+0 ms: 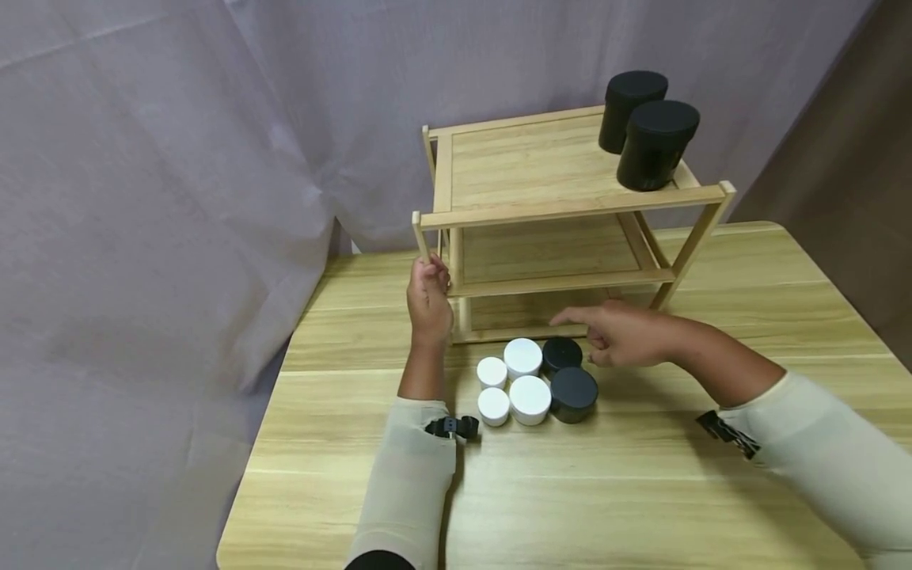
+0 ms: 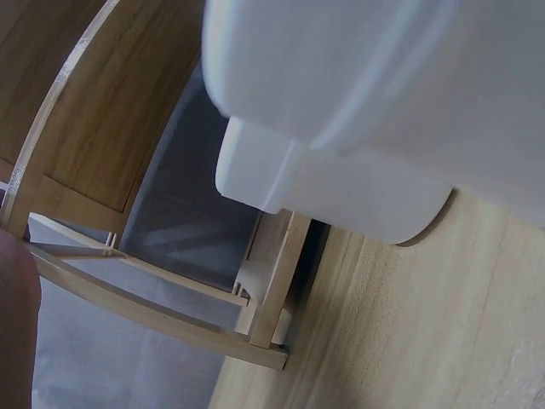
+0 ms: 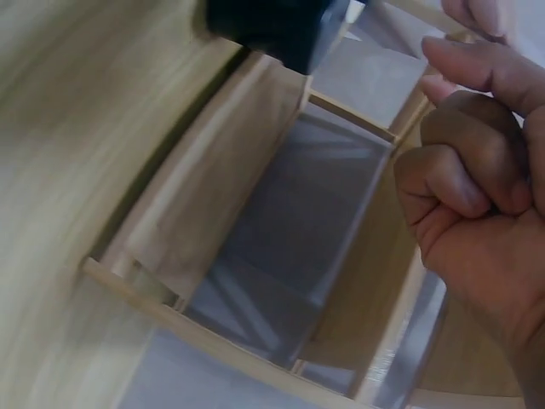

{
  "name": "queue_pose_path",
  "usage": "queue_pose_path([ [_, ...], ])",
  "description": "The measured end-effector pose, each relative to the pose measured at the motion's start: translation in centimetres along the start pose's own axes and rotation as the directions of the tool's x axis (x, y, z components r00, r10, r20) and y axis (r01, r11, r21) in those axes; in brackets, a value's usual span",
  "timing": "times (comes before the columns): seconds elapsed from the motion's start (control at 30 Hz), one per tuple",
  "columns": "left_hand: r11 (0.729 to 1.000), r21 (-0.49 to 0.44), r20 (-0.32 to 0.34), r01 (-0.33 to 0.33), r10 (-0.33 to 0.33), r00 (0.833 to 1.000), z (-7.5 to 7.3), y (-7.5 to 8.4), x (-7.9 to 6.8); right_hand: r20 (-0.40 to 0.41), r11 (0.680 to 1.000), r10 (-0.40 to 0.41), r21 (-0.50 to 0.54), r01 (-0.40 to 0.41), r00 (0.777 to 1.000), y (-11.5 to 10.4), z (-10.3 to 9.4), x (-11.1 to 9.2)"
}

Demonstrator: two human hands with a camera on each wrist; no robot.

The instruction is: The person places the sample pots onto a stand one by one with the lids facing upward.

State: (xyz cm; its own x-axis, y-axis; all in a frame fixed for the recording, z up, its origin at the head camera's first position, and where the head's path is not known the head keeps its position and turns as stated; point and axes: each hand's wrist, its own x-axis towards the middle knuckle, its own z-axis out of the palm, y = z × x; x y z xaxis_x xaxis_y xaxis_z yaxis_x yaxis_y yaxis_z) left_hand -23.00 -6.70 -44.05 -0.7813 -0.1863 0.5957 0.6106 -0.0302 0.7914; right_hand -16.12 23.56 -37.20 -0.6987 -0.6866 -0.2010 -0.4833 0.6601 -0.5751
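My left hand's (image 1: 430, 299) fingers curl round the rack's (image 1: 527, 170) leg (image 1: 422, 239) at its 8 o'clock corner, probably to steady it. My right hand (image 1: 628, 336) holds nothing, index finger extended, others curled. The rack stands on the tabletop (image 1: 570, 491) at 12 o'clock from the small jars (image 1: 530, 396), its long axis roughly 9-to-3, front facing 6.

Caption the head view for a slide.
Left hand grips a wooden rack; right hand hovers near six black and white jars on the table.
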Motion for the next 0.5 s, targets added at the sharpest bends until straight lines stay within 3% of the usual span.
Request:
queue_pose_path([
  [0.2, 1.000, 0.015, -0.003, 0.002, -0.002, 1.000, -0.1, 0.1, 0.1, -0.007, 0.999, 0.033, 0.010, -0.033, 0.999, 1.4, 0.9, 0.7],
  [0.5, 1.000, -0.005, 0.002, 0.006, -0.006, 1.000, -0.1, -0.1, 0.2, 0.052, 0.991, 0.101, 0.079, -0.105, 0.994, 3.2, 1.7, 1.4],
])
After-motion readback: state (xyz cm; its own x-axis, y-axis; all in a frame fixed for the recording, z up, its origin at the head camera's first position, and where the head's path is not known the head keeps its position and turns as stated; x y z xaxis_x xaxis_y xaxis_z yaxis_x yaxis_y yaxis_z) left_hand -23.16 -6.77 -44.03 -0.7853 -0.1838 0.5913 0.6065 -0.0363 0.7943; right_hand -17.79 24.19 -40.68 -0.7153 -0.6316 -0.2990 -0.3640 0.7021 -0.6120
